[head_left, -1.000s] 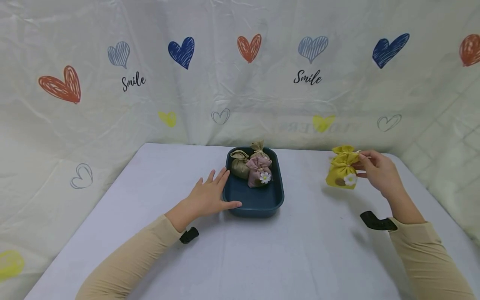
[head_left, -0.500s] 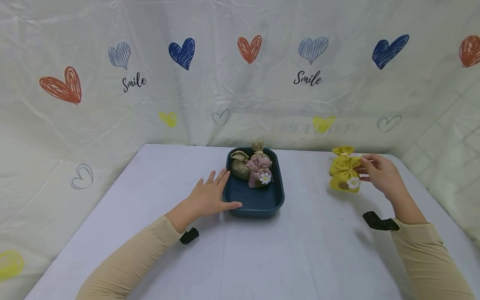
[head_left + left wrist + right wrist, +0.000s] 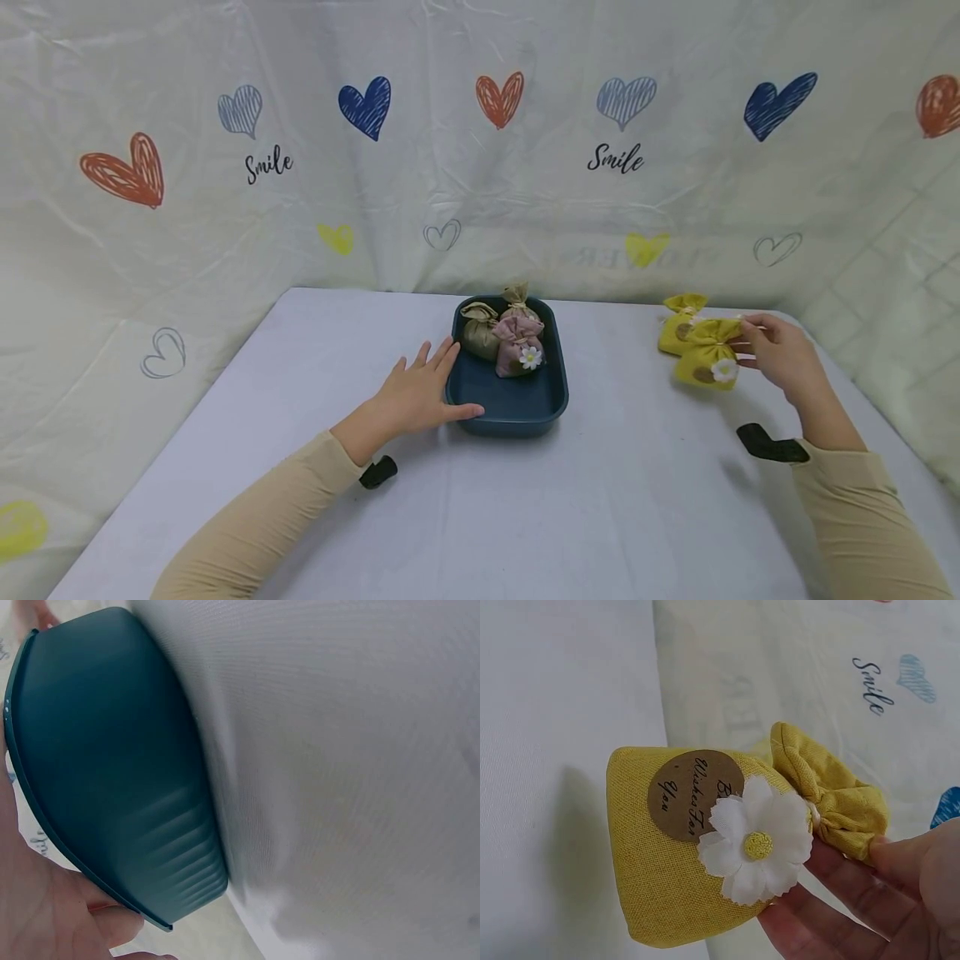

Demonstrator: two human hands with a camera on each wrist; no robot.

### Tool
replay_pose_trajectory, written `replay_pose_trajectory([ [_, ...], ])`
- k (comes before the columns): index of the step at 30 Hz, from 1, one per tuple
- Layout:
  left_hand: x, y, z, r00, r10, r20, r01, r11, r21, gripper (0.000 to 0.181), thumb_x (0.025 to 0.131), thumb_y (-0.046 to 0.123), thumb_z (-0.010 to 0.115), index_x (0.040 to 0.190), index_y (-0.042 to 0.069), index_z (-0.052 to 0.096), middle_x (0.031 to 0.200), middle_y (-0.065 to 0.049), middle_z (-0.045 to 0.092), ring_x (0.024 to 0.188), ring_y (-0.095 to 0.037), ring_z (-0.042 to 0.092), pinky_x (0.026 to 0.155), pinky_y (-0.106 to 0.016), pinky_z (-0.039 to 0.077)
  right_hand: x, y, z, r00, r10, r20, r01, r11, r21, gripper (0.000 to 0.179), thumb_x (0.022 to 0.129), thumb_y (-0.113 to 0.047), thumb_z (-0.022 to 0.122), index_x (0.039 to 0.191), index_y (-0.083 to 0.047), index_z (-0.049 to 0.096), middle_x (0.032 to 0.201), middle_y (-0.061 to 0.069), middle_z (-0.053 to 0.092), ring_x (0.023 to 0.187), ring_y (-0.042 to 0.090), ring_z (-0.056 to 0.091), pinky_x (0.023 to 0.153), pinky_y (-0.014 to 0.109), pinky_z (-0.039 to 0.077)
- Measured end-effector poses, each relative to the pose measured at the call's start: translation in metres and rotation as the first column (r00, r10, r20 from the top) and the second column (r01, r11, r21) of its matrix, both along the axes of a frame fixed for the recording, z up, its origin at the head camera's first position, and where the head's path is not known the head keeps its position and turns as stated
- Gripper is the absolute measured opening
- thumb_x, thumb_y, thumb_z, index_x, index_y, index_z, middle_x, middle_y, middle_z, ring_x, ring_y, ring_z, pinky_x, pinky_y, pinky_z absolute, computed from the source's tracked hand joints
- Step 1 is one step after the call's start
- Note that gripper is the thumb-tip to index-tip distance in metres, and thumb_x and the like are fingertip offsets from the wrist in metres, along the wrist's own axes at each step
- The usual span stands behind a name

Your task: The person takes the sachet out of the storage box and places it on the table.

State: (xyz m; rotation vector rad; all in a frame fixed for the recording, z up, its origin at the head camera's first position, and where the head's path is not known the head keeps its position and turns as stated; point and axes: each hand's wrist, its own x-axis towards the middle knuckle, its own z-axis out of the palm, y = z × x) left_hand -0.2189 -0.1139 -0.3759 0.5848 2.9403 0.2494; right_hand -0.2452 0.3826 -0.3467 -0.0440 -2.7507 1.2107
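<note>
My right hand (image 3: pixel 783 354) pinches a yellow drawstring pouch (image 3: pixel 707 357) by its gathered neck. In the right wrist view this pouch (image 3: pixel 656 892) carries a white cloth flower and a round brown label, and its shadow falls on the table. Just behind it stands a second yellow pouch (image 3: pixel 672 333), partly covered by the held one. My left hand (image 3: pixel 411 398) rests on the left rim of a dark teal tray (image 3: pixel 510 427), fingers spread, thumb over the near edge. At the tray's far end sit an olive pouch (image 3: pixel 478 337), a tan pouch (image 3: pixel 517 298) and a pink pouch (image 3: pixel 517 337) with a white flower.
A white cloth covers the table (image 3: pixel 600 500). Behind it hangs a pale curtain (image 3: pixel 555 192) printed with hearts and "Smile". Dark bands (image 3: pixel 772 443) show at both sleeve cuffs.
My right hand has moved right and toward me with the held yellow pouch, uncovering more of the second yellow pouch behind. The left hand and tray have stayed in place.
</note>
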Motion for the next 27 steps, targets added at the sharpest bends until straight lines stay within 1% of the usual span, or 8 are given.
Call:
replay_pose_trajectory([
  [3,0.0,0.0,0.0,1.0,0.001,0.001,-0.001,1.0,0.005,0.112,0.088,0.081,0.053,0.166,0.011,0.013,0.172,-0.007,0.009,0.155,-0.04,0.012,0.117,-0.066,0.018,0.0,0.005,0.0,1.0,-0.01,0.006,0.01,1.0,0.001,0.051,0.114,-0.024,0.032,0.138,0.019,0.043,0.129,0.043,0.051,0.075,-0.018,0.05,0.065,0.016,0.055],
  [10,0.0,0.0,-0.003,1.0,0.005,0.007,-0.005,1.0,0.005,0.112,0.088,0.082,0.053,0.166,0.012,0.013,0.172,-0.006,0.008,0.155,-0.04,0.012,0.117,-0.066,0.018,0.001,0.018,-0.004,0.999,-0.044,0.02,0.044,0.999,-0.011,0.053,0.113,-0.026,0.03,0.14,0.019,0.039,0.132,0.044,0.048,0.075,-0.019,0.048,0.066,0.017,0.056],
  [17,0.0,0.0,-0.001,1.0,0.002,0.004,-0.002,1.0,0.012,0.112,0.088,0.08,0.055,0.166,0.011,0.014,0.172,-0.007,0.009,0.154,-0.04,0.012,0.117,-0.066,0.018,0.002,0.033,-0.005,0.996,-0.08,0.045,0.08,0.997,-0.003,0.056,0.114,-0.028,0.029,0.143,0.019,0.037,0.137,0.044,0.045,0.082,-0.013,0.049,0.066,0.016,0.055],
  [23,0.001,0.0,-0.001,1.0,0.011,0.014,-0.011,1.0,0.006,0.112,0.088,0.081,0.053,0.166,0.013,0.011,0.172,-0.006,0.007,0.155,-0.039,0.011,0.118,-0.066,0.017,0.002,0.041,-0.003,0.995,-0.088,0.045,0.088,0.996,-0.001,0.058,0.113,-0.028,0.028,0.143,0.022,0.033,0.135,0.046,0.044,0.074,-0.021,0.045,0.065,0.017,0.055],
  [27,0.001,0.0,-0.001,1.0,0.011,0.014,-0.011,1.0,0.011,0.112,0.088,0.081,0.054,0.166,0.012,0.012,0.172,-0.006,0.007,0.155,-0.04,0.011,0.117,-0.066,0.017,0.002,0.044,-0.003,0.994,-0.097,0.044,0.096,0.995,0.015,0.057,0.113,-0.027,0.029,0.143,0.022,0.034,0.135,0.045,0.043,0.073,-0.02,0.044,0.064,0.017,0.055],
])
